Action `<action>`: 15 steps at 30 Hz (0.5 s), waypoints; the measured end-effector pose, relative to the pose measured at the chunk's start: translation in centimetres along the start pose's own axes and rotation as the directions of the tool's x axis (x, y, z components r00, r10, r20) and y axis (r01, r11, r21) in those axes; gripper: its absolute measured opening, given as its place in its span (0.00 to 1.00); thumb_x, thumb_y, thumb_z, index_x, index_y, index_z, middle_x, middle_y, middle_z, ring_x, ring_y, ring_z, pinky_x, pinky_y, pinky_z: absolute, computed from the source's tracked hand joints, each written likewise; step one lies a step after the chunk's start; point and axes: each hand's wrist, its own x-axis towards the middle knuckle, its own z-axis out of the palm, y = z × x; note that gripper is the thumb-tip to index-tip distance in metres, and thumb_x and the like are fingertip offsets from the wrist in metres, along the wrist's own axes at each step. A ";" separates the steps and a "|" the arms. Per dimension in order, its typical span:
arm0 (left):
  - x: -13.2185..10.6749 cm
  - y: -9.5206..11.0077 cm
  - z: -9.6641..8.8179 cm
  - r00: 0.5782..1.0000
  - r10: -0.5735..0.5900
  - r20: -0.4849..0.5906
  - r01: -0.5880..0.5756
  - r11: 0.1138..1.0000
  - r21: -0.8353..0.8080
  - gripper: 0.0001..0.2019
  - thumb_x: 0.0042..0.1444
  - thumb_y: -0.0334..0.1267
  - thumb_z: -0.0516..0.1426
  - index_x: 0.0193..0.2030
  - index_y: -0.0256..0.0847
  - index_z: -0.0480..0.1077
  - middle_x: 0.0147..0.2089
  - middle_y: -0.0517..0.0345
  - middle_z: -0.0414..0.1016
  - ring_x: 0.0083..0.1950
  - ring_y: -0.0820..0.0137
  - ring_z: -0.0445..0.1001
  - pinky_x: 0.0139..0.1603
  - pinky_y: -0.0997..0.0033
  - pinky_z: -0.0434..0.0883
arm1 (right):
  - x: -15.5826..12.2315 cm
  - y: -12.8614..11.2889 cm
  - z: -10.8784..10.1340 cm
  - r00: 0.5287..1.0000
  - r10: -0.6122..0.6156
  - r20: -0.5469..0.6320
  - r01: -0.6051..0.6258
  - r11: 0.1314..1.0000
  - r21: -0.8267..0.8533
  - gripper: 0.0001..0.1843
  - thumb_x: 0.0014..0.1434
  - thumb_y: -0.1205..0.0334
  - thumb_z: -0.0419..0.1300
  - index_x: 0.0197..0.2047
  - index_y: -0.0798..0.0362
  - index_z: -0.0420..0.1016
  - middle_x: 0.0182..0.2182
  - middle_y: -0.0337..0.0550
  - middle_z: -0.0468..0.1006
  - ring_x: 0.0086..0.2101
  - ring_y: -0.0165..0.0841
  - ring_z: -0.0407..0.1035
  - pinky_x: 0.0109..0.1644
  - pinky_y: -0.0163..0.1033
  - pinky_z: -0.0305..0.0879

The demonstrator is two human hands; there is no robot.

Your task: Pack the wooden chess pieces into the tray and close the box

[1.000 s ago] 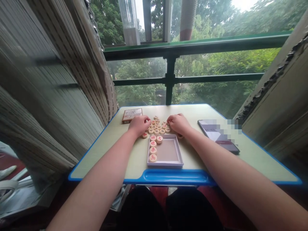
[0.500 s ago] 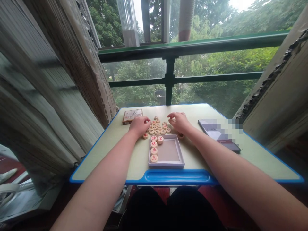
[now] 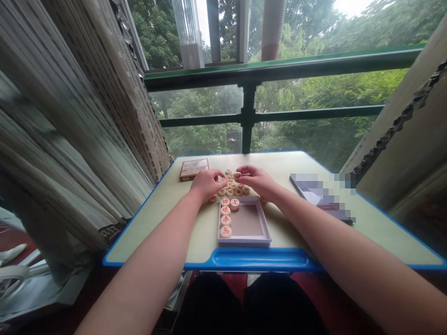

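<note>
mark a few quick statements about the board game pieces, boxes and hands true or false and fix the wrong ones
1. The open tray holds five pieces. True.
2. Every character on those five is black. False: they are red.
3. The phone lies on the right side of the table. True.
4. The patterned flat box sits inside the open tray. False: it lies apart, at the table's far left.
5. Both hands, left and right, are beyond the tray, by the loose pieces. True.
</note>
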 end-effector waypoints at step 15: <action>0.0 0.3 0.3 0.998 0.044 0.042 -0.033 0.971 -0.238 0.13 0.46 0.41 0.58 0.34 0.36 0.77 0.21 0.60 0.69 0.22 0.77 0.62 0.25 0.76 0.59 | -0.1 -0.2 0.0 0.999 -0.013 0.035 0.011 0.998 0.066 0.10 0.43 0.67 0.66 0.31 0.55 0.73 0.27 0.37 0.75 0.30 0.26 0.70 0.40 0.36 0.67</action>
